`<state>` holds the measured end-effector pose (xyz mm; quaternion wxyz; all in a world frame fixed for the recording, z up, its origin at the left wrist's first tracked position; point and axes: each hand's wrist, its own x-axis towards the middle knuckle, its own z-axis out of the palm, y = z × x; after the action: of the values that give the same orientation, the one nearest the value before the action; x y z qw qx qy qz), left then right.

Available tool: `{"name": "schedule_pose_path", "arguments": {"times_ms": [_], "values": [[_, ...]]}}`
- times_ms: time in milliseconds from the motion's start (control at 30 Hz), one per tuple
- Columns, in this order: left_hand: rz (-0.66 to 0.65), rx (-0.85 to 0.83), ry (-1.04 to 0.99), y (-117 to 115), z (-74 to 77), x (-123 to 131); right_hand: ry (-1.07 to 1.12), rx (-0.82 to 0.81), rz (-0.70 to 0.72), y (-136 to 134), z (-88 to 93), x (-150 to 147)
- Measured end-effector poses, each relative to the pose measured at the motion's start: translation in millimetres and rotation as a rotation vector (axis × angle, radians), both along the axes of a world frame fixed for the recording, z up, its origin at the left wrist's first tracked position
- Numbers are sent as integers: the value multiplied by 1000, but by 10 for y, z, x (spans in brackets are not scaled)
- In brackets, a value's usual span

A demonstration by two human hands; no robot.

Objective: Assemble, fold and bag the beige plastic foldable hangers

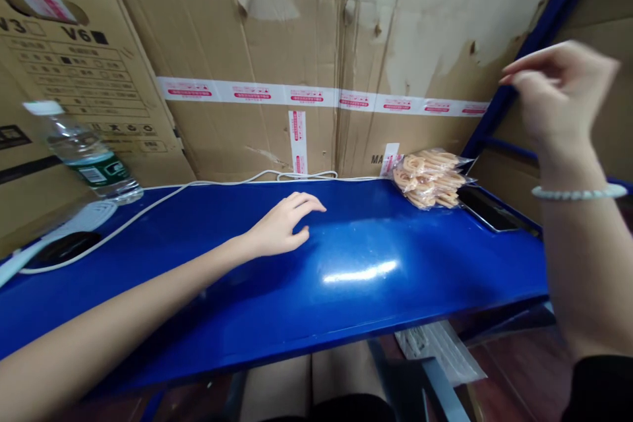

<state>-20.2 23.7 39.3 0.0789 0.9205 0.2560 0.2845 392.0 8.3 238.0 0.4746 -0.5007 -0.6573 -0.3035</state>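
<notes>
Brown cardboard backing behind, one horizontal white-and-red tape strip across it. One glossy blue tabletop in front. Two bare hands: right hand is up in the air at right, fingers bent toward thumb, blurred, can't tell if it's gripping anything; left hand is over mid-table, loosely open, thumb apart from fingers, contact with the table unclear. One clear plastic bottle, green label, white cap, back left. One pile of peach-coloured pieces in clear plastic, back right by the cardboard, piece count unreadable. One black flat phone-like slab just right of it. One black oval object, far left. One pale beaded bracelet, right wrist. One thin white cord along the back edge.
</notes>
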Motion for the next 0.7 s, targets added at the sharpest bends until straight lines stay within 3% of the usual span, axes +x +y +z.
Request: {"name": "schedule_pose_path", "arguments": {"times_ms": [100,200,233,433,700], "values": [[-48,-240,-141,214,172,507,233,-352,-107,258,154,122],[43,-749,-464,468,314,1138,366,-631,-188,495,111,295],[56,-818,-504,547,347,1349,389,-675,-207,556,61,355],[107,-1115,-667,868,416,2326,516,-852,-346,823,-305,637],[135,-1406,-873,1056,351,2976,573,-921,-462,1030,-585,878]]}}
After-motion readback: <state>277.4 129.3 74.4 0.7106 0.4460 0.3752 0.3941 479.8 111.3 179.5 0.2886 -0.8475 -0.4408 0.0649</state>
